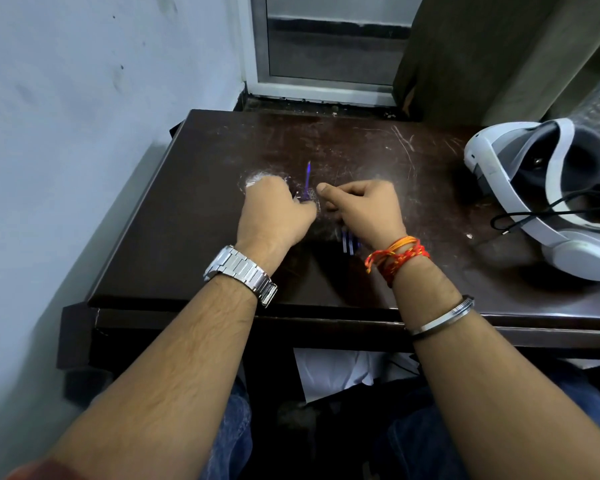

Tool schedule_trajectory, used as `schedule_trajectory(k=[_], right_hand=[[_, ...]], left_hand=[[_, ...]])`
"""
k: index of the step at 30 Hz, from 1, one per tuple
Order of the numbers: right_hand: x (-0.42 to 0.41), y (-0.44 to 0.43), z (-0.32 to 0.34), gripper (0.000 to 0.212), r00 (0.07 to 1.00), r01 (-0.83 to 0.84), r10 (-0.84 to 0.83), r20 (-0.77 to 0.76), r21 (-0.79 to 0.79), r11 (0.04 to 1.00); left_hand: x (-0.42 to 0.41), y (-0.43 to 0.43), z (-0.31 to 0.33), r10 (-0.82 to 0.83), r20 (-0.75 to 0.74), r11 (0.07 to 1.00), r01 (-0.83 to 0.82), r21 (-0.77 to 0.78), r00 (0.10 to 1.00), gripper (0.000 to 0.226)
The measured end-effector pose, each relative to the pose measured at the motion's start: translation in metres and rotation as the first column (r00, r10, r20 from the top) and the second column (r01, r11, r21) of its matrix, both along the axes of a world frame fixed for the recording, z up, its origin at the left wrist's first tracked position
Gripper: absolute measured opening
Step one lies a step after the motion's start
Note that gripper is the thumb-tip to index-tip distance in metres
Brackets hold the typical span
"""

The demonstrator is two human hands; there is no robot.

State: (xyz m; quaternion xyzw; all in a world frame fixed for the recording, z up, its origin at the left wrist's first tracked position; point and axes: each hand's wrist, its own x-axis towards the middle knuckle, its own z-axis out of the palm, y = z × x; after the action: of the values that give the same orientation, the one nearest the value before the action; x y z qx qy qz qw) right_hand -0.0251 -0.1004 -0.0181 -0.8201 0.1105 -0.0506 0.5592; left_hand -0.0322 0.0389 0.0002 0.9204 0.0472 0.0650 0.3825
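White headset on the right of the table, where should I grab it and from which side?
Probably take the headset by the white band on its left side, coming from above and the left: that band stands tall and bare above the table. Avoid the near side, where the black cable loops across it.

In the middle of the frame the back of the left hand (274,213) hides its own fingers, so whether they grip the thin blue rod (307,174) poking out above it, itself blurred and too slim to name, cannot be told. The right hand (364,207) covers most of a few blue sticks (349,242), only their ends showing below its heel, and whether its curled fingers (343,189) pinch anything is hidden. At the right edge the white headset (541,202) and the worktop (187,237) are cut off.
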Motion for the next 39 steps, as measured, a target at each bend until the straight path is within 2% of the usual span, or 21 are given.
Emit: schedule_trajectory(k=[3, 6, 10, 15, 19, 22, 24, 27, 33, 39], right_hand=[[0.001, 0.003, 0.0, 0.029, 0.987, -0.07, 0.111, -0.115, 0.317, 0.946], [0.001, 0.004, -0.001, 0.017, 0.986, -0.071, 0.127, -0.107, 0.416, 0.907], [0.002, 0.002, -0.002, 0.03, 0.991, -0.077, 0.115, -0.071, 0.404, 0.912], [-0.001, 0.002, 0.002, 0.019, 0.994, -0.085, 0.103, -0.027, 0.382, 0.92], [-0.002, -0.001, 0.011, 0.018, 0.983, 0.053, -0.1, 0.156, 0.279, 0.959], [-0.003, -0.002, 0.02, 0.017, 0.929, 0.132, -0.232, 0.29, 0.326, 0.936], [-0.004, -0.002, 0.024, 0.016, 0.905, 0.142, -0.264, 0.333, 0.348, 0.927], [-0.005, -0.001, 0.025, 0.012, 0.902, 0.133, -0.256, 0.349, 0.338, 0.932], [-0.005, 0.002, 0.023, 0.005, 0.925, 0.087, -0.189, 0.331, 0.301, 0.95], [-0.004, -0.001, 0.024, 0.008, 0.925, 0.111, -0.211, 0.315, 0.308, 0.945]], left_hand=[[0.0, -0.003, -0.003, -0.039, 0.026, 0.997, 0.041, -0.07, 0.999, 0.028], [0.001, -0.006, -0.007, -0.054, 0.031, 0.993, 0.057, -0.108, 0.998, 0.03], [0.002, -0.008, -0.01, -0.075, 0.038, 0.986, 0.08, -0.149, 0.996, 0.033], [0.002, -0.007, -0.011, -0.113, 0.048, 0.979, 0.119, -0.167, 0.992, 0.03], [0.003, -0.012, -0.01, -0.123, -0.006, 0.948, 0.116, -0.296, 0.992, 0.035], [0.006, -0.014, -0.015, -0.18, -0.128, 0.922, 0.122, -0.367, 0.975, 0.029], [0.006, -0.016, -0.019, -0.245, -0.185, 0.888, 0.144, -0.437, 0.952, 0.023], [0.004, -0.018, -0.021, -0.307, -0.2, 0.82, 0.151, -0.552, 0.931, 0.02], [0.002, -0.02, -0.019, -0.34, -0.229, 0.81, 0.16, -0.565, 0.912, 0.019], [0.001, -0.019, -0.016, -0.338, -0.21, 0.794, 0.158, -0.587, 0.917, 0.019]])
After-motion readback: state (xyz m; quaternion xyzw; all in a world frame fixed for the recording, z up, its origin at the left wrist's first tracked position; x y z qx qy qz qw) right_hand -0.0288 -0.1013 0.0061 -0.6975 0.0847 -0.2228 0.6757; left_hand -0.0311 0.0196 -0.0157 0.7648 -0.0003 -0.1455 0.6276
